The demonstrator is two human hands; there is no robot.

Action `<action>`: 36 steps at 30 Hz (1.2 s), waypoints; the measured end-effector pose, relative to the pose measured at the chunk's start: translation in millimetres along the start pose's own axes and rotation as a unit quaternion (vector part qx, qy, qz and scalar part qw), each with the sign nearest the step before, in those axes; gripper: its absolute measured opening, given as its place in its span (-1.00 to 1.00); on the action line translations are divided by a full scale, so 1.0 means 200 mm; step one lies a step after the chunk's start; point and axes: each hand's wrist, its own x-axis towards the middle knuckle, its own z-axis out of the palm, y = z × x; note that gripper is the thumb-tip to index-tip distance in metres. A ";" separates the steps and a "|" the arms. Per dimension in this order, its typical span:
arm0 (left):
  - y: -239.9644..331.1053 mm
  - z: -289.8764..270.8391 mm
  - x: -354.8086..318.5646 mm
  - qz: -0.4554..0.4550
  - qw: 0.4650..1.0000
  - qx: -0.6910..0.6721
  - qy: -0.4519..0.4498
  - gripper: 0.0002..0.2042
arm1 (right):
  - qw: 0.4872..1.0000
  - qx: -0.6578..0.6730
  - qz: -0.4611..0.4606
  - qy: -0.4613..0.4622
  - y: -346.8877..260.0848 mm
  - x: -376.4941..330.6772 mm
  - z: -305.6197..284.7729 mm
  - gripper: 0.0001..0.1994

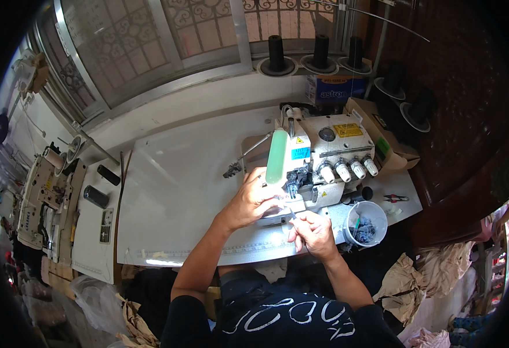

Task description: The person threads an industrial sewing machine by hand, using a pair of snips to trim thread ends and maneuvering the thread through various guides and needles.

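A white overlock sewing machine [347,136] stands on the table, with several white tension knobs [342,171] on its front. A long pale green lamp [276,156] hangs before its needle area, and bright light washes out the fingertips there. My left hand [247,200] is left of the presser foot area [296,182], fingers bent and thumb close to them; what they hold, if anything, is lost in the glare. My right hand [315,235] is just in front of the machine, pinching a thin dark piece [292,213] that points toward the needle area. Its exact kind cannot be made out.
A white bucket [348,223] with dark scraps stands right of my right hand. Red-handled snips [395,198] lie beyond it. Black thread cones [320,51] stand behind the machine, near a cardboard box [376,130]. Another sewing machine [40,197] is at the left.
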 end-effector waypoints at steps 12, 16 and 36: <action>-0.25 0.21 0.03 -0.127 0.975 -0.129 0.131 -0.79 | 0.851 -0.459 -0.229 0.115 0.00 0.05 0.04 -0.84; -0.20 0.23 0.06 -0.157 0.972 -0.133 0.115 -0.79 | 0.828 -0.507 -0.202 0.133 -0.01 0.05 0.06 -0.81; -0.13 0.22 0.06 -0.138 0.979 -0.077 0.131 -0.66 | 0.819 -0.509 -0.226 0.138 -0.01 0.06 0.06 -0.76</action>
